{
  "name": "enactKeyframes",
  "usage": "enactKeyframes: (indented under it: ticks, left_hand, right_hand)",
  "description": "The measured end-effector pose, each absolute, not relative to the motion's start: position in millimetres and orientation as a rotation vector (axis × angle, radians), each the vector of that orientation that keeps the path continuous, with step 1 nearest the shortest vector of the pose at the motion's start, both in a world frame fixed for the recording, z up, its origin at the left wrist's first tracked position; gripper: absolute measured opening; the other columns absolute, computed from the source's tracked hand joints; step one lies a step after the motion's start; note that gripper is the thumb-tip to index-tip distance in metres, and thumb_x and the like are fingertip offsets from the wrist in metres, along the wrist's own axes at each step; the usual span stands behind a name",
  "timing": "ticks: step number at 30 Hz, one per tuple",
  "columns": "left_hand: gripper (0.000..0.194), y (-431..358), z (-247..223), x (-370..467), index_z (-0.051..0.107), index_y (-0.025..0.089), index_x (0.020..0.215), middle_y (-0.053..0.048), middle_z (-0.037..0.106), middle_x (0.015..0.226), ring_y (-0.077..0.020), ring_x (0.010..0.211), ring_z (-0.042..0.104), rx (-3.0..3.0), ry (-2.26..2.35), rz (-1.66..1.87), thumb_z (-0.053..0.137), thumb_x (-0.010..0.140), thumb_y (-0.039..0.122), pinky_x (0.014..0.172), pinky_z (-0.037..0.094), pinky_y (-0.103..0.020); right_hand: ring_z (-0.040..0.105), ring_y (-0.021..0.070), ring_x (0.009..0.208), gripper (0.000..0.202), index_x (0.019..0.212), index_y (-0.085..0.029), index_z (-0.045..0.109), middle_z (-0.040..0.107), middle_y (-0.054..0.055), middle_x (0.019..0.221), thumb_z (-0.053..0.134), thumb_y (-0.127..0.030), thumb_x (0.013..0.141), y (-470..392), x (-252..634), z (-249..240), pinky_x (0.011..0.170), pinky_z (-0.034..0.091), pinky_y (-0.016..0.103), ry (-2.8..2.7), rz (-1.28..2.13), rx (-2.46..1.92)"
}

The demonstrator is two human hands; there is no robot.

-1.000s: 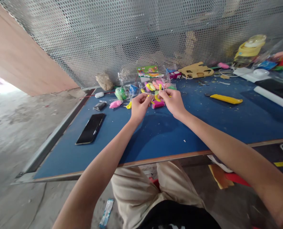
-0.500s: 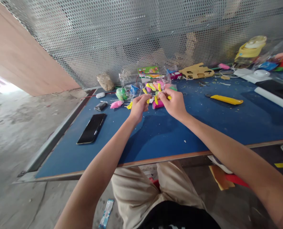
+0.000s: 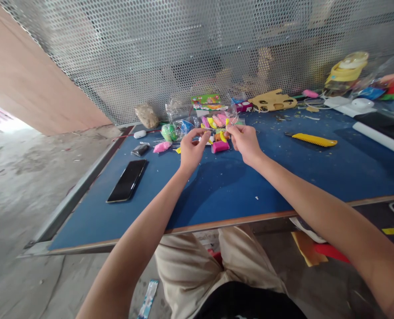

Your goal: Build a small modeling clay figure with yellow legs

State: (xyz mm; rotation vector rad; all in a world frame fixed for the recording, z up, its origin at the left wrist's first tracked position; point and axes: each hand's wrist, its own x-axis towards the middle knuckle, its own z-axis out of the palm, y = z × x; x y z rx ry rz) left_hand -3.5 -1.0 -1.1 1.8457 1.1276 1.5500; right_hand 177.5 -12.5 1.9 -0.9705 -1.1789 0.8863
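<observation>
My right hand is closed in a pinch on a soft yellow piece of modelling clay, which dangles left of the fingertips. Just across from it, my left hand curls with thumb and forefinger together, a small bit of yellow clay showing at their tips. Below and between the hands lies a magenta clay packet. Behind them are several bagged clay pieces, among them a green one, a blue one and, nearer the left, a pink one.
A phone and a small black packet lie on the left of the blue table. To the right are a yellow utility knife, a tan cut-out piece and a yellow-lidded bottle. Perforated metal mesh stands behind.
My hands have drawn slightly apart, the right one moving a little right. The left hand's fingers have lifted and opened out somewhat, uncovering more of the magenta packet.
</observation>
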Motion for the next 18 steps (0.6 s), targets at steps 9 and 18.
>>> enactKeyframes:
  ticks: [9, 18]
  left_hand:
    - [0.033, 0, -1, -6, 0.079, 0.022, 0.098, -0.004, 0.078, 0.096, -0.0026, 0.042, 0.045, 1.673, 1.05, 1.371, 0.079, 0.084, 0.051, 0.039, 0.033, -0.02]
    - [0.024, -3, 3, -4, 0.075, 0.014, 0.109, -0.006, 0.077, 0.092, -0.0079, 0.072, 0.072, 1.184, 0.694, 1.094, 0.076, 0.091, 0.029, 0.069, 0.061, -0.015]
  right_hand:
    - [0.033, 0.0088, 0.051, 0.031, 0.063, -0.019, 0.063, 0.041, -0.004, 0.052, 0.065, -0.038, 0.088, -7, 188, 3, 0.051, 0.024, 0.03, -1.236, 0.871, -0.985]
    - [0.025, 0.0076, 0.046, 0.032, 0.064, -0.02, 0.062, 0.033, -0.007, 0.049, 0.065, -0.041, 0.088, -4, 190, 0, 0.048, 0.02, 0.03, -1.246, 0.922, -0.972]
